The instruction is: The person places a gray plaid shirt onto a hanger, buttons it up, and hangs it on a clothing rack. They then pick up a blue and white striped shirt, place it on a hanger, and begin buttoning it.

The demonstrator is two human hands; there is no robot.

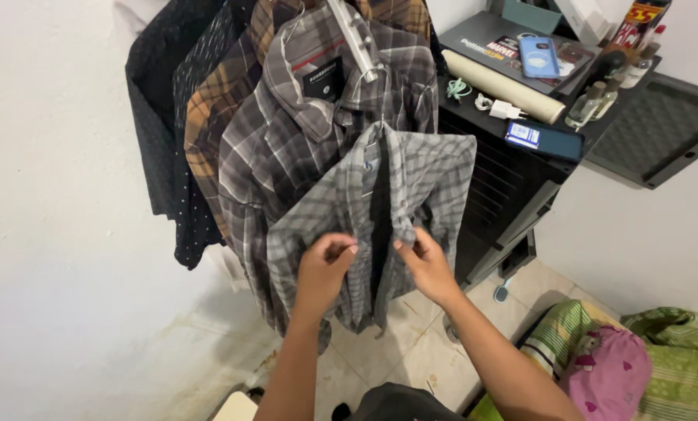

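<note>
A: What is hidden or cut off in the view?

B: The top of the clothes rail is cut off by the upper edge of the frame, so only a pale hanger arm can be seen. Both forearms are cut off at the bottom edge. The lower hem of the grey plaid shirt is partly covered by the hands, and what is pinched under the fingertips cannot be made out.

A: Where is that shirt, and how does it look?

B: It is hung at the centre of the frame, in front of a larger brown-grey plaid shirt. It is checked in light and dark grey, short-sleeved, with its front parted along a dark gap.

A: And the hands?

B: The left hand is closed on the shirt's front edge at lower centre, fingers pinched together on the cloth. The right hand is pinched on the opposite edge, just across the gap.

A: What room is left around?

B: A bare white wall is seen at the left. A dark cabinet is crowded close at the right, a phone laid on top. Tiled floor is seen below, bedding at lower right.
</note>
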